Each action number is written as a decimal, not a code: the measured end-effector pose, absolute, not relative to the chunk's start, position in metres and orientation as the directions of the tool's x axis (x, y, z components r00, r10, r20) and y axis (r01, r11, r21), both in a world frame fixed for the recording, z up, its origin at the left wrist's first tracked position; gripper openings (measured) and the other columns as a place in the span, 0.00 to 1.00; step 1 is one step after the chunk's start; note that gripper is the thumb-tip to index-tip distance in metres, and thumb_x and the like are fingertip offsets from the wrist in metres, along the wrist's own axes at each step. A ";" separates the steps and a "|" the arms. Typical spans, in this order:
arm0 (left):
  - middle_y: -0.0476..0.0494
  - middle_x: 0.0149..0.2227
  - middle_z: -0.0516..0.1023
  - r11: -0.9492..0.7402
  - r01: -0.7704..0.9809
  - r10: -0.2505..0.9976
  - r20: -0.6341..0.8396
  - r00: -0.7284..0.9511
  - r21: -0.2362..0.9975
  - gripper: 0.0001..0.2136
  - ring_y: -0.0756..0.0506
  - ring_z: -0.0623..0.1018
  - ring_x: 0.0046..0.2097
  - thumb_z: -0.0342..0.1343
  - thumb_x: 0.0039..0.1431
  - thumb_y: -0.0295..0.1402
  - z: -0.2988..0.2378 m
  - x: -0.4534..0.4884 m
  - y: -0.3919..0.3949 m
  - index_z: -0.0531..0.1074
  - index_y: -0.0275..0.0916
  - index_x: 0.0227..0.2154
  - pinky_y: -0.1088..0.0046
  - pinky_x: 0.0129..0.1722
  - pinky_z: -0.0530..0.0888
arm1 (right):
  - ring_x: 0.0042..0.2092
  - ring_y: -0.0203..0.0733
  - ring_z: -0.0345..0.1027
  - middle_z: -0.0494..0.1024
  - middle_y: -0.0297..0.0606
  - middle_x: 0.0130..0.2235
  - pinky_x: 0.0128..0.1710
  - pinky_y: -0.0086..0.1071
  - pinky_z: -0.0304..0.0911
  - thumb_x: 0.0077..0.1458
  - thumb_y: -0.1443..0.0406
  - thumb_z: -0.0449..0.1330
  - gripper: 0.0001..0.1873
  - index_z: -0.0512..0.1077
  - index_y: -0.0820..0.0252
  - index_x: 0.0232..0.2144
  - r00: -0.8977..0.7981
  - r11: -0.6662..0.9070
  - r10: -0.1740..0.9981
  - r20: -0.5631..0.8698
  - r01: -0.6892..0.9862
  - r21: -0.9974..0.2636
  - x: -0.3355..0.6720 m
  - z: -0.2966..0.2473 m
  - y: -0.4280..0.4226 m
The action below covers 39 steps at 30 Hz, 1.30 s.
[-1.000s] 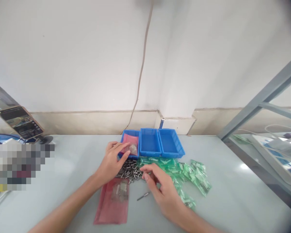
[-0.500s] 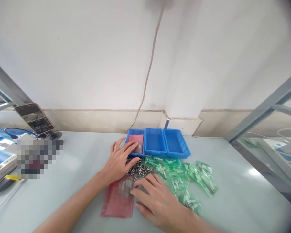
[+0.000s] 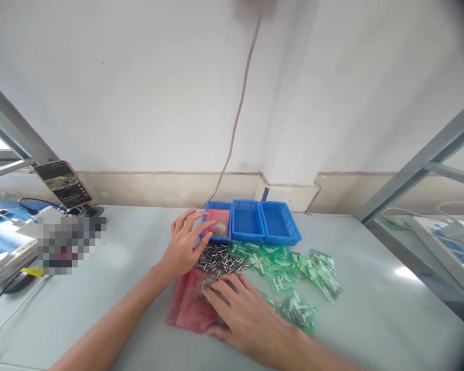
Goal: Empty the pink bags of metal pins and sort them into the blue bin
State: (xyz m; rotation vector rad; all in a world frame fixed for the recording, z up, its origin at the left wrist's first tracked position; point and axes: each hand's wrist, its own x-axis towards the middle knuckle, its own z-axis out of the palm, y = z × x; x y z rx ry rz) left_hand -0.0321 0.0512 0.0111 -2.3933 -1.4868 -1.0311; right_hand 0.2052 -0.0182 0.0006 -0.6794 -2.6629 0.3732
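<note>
My left hand (image 3: 183, 242) is raised at the left edge of the left blue bin (image 3: 218, 239), fingers spread and nothing held. Inside that bin sits a pink bag (image 3: 217, 215) with small pale pieces showing through its clear lower part. My right hand (image 3: 237, 312) lies over the right side of another pink bag (image 3: 197, 312) on the table, its fingers stretched and thumb apart. A second pink layer (image 3: 177, 304) shows beneath it on the left. Just beyond the right fingers spreads a pile of short metal pins (image 3: 222, 260).
Two more blue bins, a middle one (image 3: 248, 237) and a right one (image 3: 281, 239), adjoin the left bin. Several green bags of metal pieces (image 3: 282, 268) lie right of the pins. A phone on a stand (image 3: 64, 183) and cables (image 3: 7, 322) are at left.
My right hand has shifted left onto the pink bag, and the bag's two layers now lie offset. My left fingers have drawn back from the bag in the bin.
</note>
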 end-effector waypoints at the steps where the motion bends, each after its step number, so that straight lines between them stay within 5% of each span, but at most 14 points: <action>1: 0.40 0.65 0.73 -0.507 0.830 0.729 0.629 0.270 0.232 0.14 0.35 0.65 0.70 0.51 0.78 0.35 0.012 -0.032 0.051 0.74 0.47 0.60 0.47 0.70 0.61 | 0.56 0.60 0.72 0.81 0.47 0.55 0.57 0.52 0.70 0.71 0.55 0.64 0.25 0.70 0.58 0.63 -0.815 0.850 0.504 0.287 0.408 -0.333 0.205 0.000 -0.018; 6: 0.42 0.60 0.77 -0.543 0.801 0.689 0.679 0.253 0.252 0.13 0.37 0.70 0.66 0.52 0.77 0.32 0.019 -0.033 0.050 0.76 0.47 0.57 0.50 0.69 0.64 | 0.58 0.61 0.72 0.78 0.50 0.59 0.57 0.55 0.72 0.68 0.58 0.67 0.21 0.73 0.60 0.59 -0.810 0.818 0.549 0.206 0.471 -0.330 0.207 0.003 -0.019; 11: 0.41 0.56 0.79 -0.559 0.781 0.674 0.701 0.233 0.278 0.13 0.39 0.74 0.61 0.51 0.77 0.30 0.020 -0.035 0.049 0.77 0.45 0.56 0.52 0.66 0.67 | 0.63 0.65 0.68 0.72 0.55 0.66 0.62 0.59 0.68 0.67 0.46 0.66 0.29 0.72 0.60 0.59 -0.784 0.767 0.598 0.167 0.499 -0.404 0.210 0.005 -0.019; 14: 0.41 0.56 0.79 -0.561 0.777 0.679 0.695 0.236 0.285 0.13 0.39 0.74 0.61 0.50 0.77 0.30 0.019 -0.035 0.049 0.77 0.45 0.55 0.52 0.66 0.67 | 0.60 0.59 0.69 0.76 0.47 0.62 0.61 0.56 0.69 0.72 0.59 0.64 0.15 0.73 0.58 0.56 -0.739 0.729 0.650 0.177 0.541 -0.419 0.207 -0.001 -0.017; 18: 0.41 0.55 0.79 -0.568 0.770 0.674 0.700 0.234 0.290 0.12 0.40 0.74 0.60 0.51 0.77 0.31 0.020 -0.032 0.047 0.77 0.45 0.55 0.53 0.66 0.68 | 0.62 0.62 0.66 0.75 0.47 0.63 0.63 0.58 0.67 0.67 0.64 0.68 0.28 0.67 0.58 0.66 -0.714 0.706 0.679 0.171 0.571 -0.419 0.203 -0.006 -0.013; 22: 0.42 0.55 0.80 -0.588 0.759 0.660 0.709 0.248 0.281 0.12 0.39 0.75 0.60 0.51 0.77 0.31 0.020 -0.030 0.046 0.77 0.46 0.55 0.53 0.65 0.69 | 0.61 0.60 0.66 0.74 0.45 0.60 0.62 0.56 0.68 0.65 0.68 0.68 0.30 0.67 0.54 0.66 -0.691 0.644 0.708 0.145 0.548 -0.533 0.206 -0.001 -0.012; 28: 0.41 0.56 0.79 -0.643 0.721 0.631 0.712 0.309 0.257 0.15 0.39 0.75 0.60 0.51 0.76 0.26 0.019 -0.026 0.042 0.75 0.45 0.58 0.54 0.64 0.70 | 0.50 0.45 0.74 0.73 0.39 0.54 0.55 0.42 0.73 0.65 0.74 0.60 0.27 0.71 0.47 0.63 -0.595 0.407 0.793 0.130 0.359 -0.840 0.215 0.004 -0.002; 32: 0.40 0.57 0.78 -0.671 0.706 0.622 0.690 0.370 0.226 0.20 0.39 0.75 0.59 0.50 0.76 0.23 0.018 -0.022 0.037 0.70 0.47 0.64 0.55 0.62 0.72 | 0.49 0.47 0.74 0.75 0.41 0.54 0.52 0.43 0.74 0.66 0.62 0.65 0.20 0.75 0.50 0.59 -0.400 0.174 0.909 0.113 0.118 -0.978 0.224 0.008 0.013; 35: 0.37 0.61 0.76 -0.705 0.684 0.611 0.653 0.449 0.190 0.25 0.38 0.74 0.62 0.49 0.74 0.22 0.015 -0.018 0.033 0.66 0.48 0.69 0.54 0.62 0.73 | 0.53 0.50 0.76 0.81 0.42 0.55 0.56 0.45 0.72 0.64 0.55 0.69 0.26 0.74 0.52 0.61 -0.375 -0.088 0.926 -0.042 -0.107 -0.990 0.232 0.020 0.021; 39: 0.36 0.65 0.72 -0.752 0.626 0.596 0.620 0.510 0.208 0.30 0.36 0.72 0.65 0.50 0.69 0.17 0.011 -0.012 0.026 0.66 0.48 0.69 0.52 0.63 0.73 | 0.56 0.51 0.77 0.80 0.43 0.61 0.57 0.45 0.72 0.58 0.52 0.75 0.30 0.78 0.51 0.60 -0.376 -0.200 0.921 -0.106 -0.222 -0.954 0.236 0.031 0.023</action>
